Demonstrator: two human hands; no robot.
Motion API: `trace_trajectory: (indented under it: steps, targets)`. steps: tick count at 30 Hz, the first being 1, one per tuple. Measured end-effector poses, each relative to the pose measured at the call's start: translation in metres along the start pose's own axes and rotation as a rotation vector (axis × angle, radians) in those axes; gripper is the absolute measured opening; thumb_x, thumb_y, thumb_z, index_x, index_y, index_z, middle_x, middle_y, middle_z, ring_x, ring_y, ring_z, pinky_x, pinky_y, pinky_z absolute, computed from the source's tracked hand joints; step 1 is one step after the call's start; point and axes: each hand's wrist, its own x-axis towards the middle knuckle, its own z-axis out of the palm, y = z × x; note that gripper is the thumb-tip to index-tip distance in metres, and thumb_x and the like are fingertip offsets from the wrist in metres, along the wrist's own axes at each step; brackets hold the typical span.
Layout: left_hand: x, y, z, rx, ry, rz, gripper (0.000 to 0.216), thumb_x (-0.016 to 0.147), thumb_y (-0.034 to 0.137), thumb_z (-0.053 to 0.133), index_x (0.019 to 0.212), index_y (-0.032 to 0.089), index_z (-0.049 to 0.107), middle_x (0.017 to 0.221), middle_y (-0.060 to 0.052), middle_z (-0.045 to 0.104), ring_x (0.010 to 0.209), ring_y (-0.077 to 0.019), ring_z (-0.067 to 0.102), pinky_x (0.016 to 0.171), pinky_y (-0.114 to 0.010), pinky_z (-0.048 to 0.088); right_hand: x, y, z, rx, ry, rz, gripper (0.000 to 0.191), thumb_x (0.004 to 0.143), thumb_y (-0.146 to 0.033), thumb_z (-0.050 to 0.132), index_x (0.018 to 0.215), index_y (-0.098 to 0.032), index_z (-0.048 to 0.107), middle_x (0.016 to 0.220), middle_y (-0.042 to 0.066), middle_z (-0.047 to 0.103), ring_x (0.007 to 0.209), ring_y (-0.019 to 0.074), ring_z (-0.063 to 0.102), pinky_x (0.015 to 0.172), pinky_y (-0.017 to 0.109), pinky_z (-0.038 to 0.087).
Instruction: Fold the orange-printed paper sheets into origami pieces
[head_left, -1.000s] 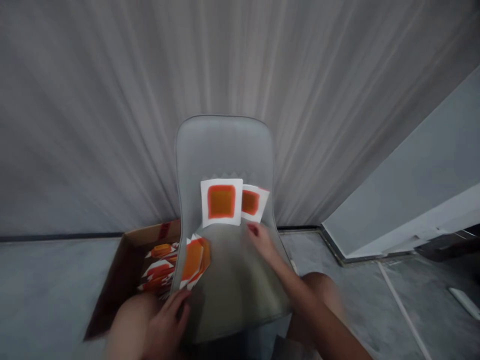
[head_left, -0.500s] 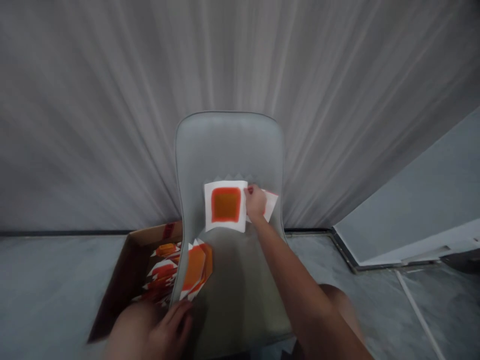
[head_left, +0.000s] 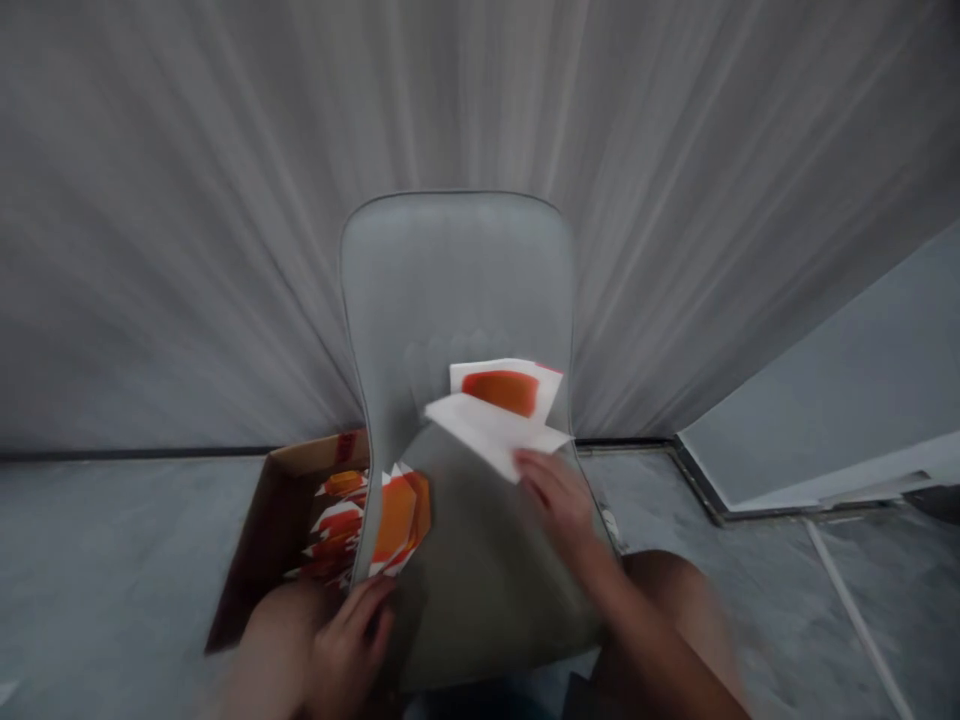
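Observation:
A white paper sheet (head_left: 491, 430) lies flipped over on the grey chair seat (head_left: 457, 270), showing its blank side. My right hand (head_left: 555, 497) pinches its lower edge. Behind it, a second sheet with an orange-red square (head_left: 499, 392) leans on the chair back, partly covered. A pile of white-and-orange cut papers (head_left: 396, 520) overhangs the seat's left edge. My left hand (head_left: 352, 635) rests just below that pile, fingers apart, and does not clearly touch it.
A brown cardboard box (head_left: 281, 520) on the floor left of the chair holds more orange-printed papers (head_left: 334, 525). A grey pleated curtain (head_left: 187, 200) hangs behind. My knee (head_left: 667, 590) sits right of the seat. A white strip (head_left: 855, 610) crosses the grey floor.
The front sheet has flipped over, its orange square now face-down. My right hand has moved from the sheet's right side down to its lower edge. The view has shifted slightly.

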Motion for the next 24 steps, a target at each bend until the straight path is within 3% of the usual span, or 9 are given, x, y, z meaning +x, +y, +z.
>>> trace_trajectory:
  steps: [5, 8, 10, 12, 15, 18, 20, 21, 24]
  targets:
    - [0.011, 0.04, 0.02, -0.152, -0.175, -0.117, 0.035, 0.099, 0.031, 0.052, 0.128, 0.023, 0.07, 0.127, -0.01, 0.075, 0.108, -0.0245, 0.075, 0.094, -0.039, 0.063, -0.102, -0.038, -0.032, 0.111, -0.104, 0.093, 0.026, 0.103, -0.016, 0.057, 0.114, -0.026, 0.079, 0.125, 0.008, 0.079, 0.114, 0.0216, 0.077, 0.1, 0.038, 0.066]
    - [0.021, 0.07, 0.044, -0.227, -0.209, -0.174, 0.062, 0.099, 0.039, 0.058, 0.157, 0.02, 0.045, 0.136, -0.015, 0.067, 0.095, -0.0226, 0.073, 0.091, -0.043, 0.062, -0.126, -0.059, -0.057, 0.173, -0.138, 0.213, 0.026, 0.101, -0.014, 0.058, 0.113, -0.027, 0.078, 0.124, 0.007, 0.079, 0.114, 0.0217, 0.077, 0.1, 0.037, 0.066]
    - [0.027, 0.085, 0.055, -0.24, -0.177, -0.163, 0.075, 0.096, 0.043, 0.065, 0.162, 0.021, 0.038, 0.146, -0.018, 0.058, 0.108, -0.0259, 0.07, 0.094, -0.044, 0.061, -0.128, -0.073, -0.077, 0.207, -0.116, 0.27, 0.027, 0.1, -0.012, 0.059, 0.112, -0.028, 0.077, 0.122, 0.006, 0.08, 0.111, 0.022, 0.078, 0.097, 0.037, 0.067]
    - [0.032, 0.095, 0.055, -0.253, -0.215, -0.083, 0.074, 0.094, 0.04, 0.068, 0.161, 0.025, 0.041, 0.157, -0.017, 0.047, 0.134, -0.0312, 0.06, 0.106, -0.049, 0.056, -0.125, -0.088, -0.098, 0.236, -0.062, 0.323, 0.025, 0.099, -0.013, 0.061, 0.111, -0.029, 0.076, 0.117, 0.005, 0.081, 0.105, 0.0224, 0.08, 0.091, 0.037, 0.068]
    - [0.032, 0.106, 0.037, -0.342, -0.397, 0.073, 0.067, 0.095, 0.028, 0.063, 0.159, 0.031, 0.044, 0.168, -0.012, 0.036, 0.154, -0.0335, 0.04, 0.123, -0.056, 0.041, -0.114, -0.107, -0.126, 0.185, 0.054, 0.448, 0.019, 0.098, -0.018, 0.066, 0.109, -0.029, 0.077, 0.106, 0.005, 0.083, 0.093, 0.0225, 0.081, 0.082, 0.035, 0.069]
    - [0.02, 0.114, 0.017, -0.521, -0.586, 0.166, 0.074, 0.094, 0.031, 0.063, 0.164, 0.03, 0.038, 0.171, -0.012, 0.034, 0.157, -0.0334, 0.037, 0.129, -0.056, 0.033, -0.096, -0.112, -0.135, 0.021, 0.22, 0.582, 0.011, 0.096, -0.028, 0.072, 0.104, -0.027, 0.079, 0.095, 0.004, 0.083, 0.082, 0.0214, 0.08, 0.074, 0.032, 0.066]
    - [0.012, 0.121, 0.013, -0.65, -0.614, 0.084, 0.072, 0.095, 0.038, 0.064, 0.162, 0.027, 0.041, 0.165, -0.013, 0.045, 0.152, -0.0324, 0.044, 0.127, -0.052, 0.037, -0.081, -0.1, -0.127, -0.015, 0.264, 0.663, 0.017, 0.095, -0.037, 0.071, 0.102, -0.025, 0.08, 0.093, 0.006, 0.082, 0.079, 0.0213, 0.078, 0.071, 0.032, 0.064]
    - [0.009, 0.125, 0.015, -0.715, -0.601, -0.007, 0.066, 0.097, 0.042, 0.063, 0.158, 0.025, 0.046, 0.158, -0.014, 0.054, 0.145, -0.0313, 0.052, 0.122, -0.049, 0.043, -0.074, -0.09, -0.119, 0.013, 0.214, 0.714, 0.022, 0.096, -0.042, 0.069, 0.103, -0.023, 0.08, 0.094, 0.006, 0.082, 0.079, 0.0218, 0.077, 0.071, 0.032, 0.063]
    - [0.011, 0.136, 0.027, -0.823, -0.496, -0.338, 0.05, 0.101, 0.056, 0.056, 0.13, 0.017, 0.068, 0.118, -0.011, 0.075, 0.106, -0.0258, 0.07, 0.091, -0.037, 0.059, -0.061, -0.05, -0.091, 0.176, 0.111, 0.826, 0.033, 0.095, -0.047, 0.063, 0.106, -0.02, 0.081, 0.096, 0.007, 0.082, 0.083, 0.0233, 0.076, 0.075, 0.035, 0.06]
